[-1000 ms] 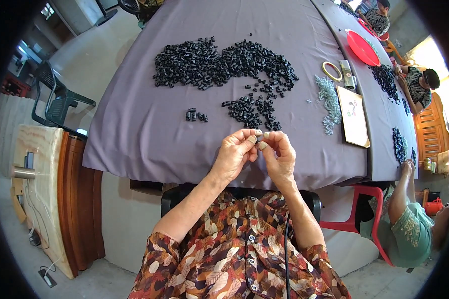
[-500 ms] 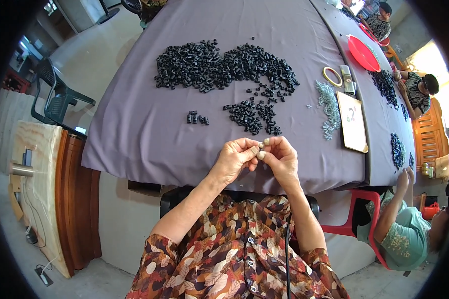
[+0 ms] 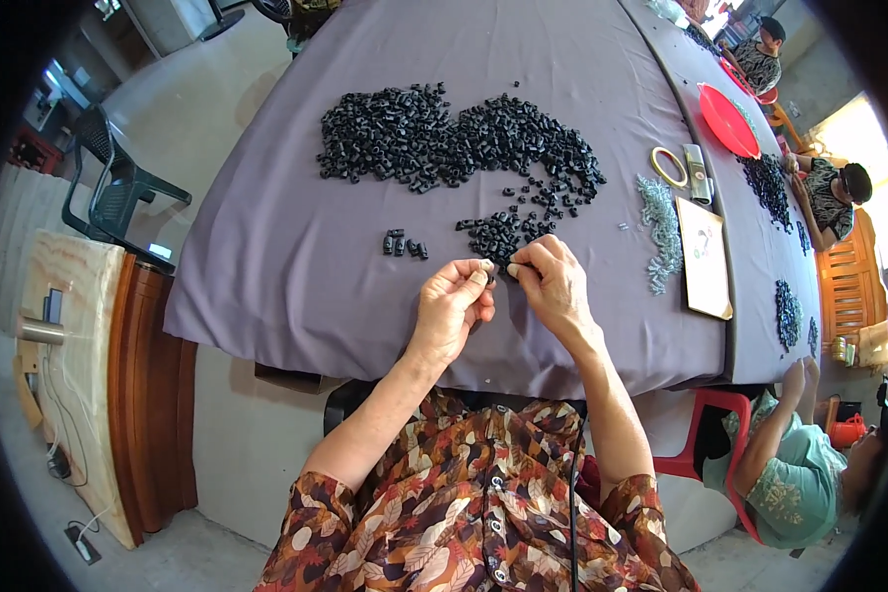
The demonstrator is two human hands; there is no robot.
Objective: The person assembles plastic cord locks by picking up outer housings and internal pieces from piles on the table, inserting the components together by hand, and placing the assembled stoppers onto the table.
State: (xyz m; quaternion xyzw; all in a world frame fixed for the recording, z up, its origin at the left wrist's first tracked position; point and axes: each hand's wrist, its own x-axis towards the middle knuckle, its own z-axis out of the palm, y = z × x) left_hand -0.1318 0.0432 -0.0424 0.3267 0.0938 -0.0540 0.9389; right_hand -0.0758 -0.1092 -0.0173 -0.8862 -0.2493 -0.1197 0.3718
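Note:
A small black plastic part (image 3: 490,278) is pinched between the thumb and fingers of my left hand (image 3: 446,308), above the cloth. My right hand (image 3: 555,284) reaches to the near edge of a small pile of black plastic parts (image 3: 493,235). Its thumb and forefinger are closed together there; what lies between the tips is too small to make out. Left of the small pile, several black pieces (image 3: 395,243) lie apart in a short row. Farther back spreads a large heap of the same black parts (image 3: 395,138).
A grey cloth (image 3: 296,286) covers the table. On the right lie clear small pieces (image 3: 659,232), a tape roll (image 3: 668,168) and a pale board (image 3: 702,259). Beyond are a red basin (image 3: 728,120) and co-workers, one in a green top (image 3: 794,479).
My hands, together near the table's front edge before, have come apart. The right one has moved forward to the small pile; the left now shows a black part. The view has shifted slightly.

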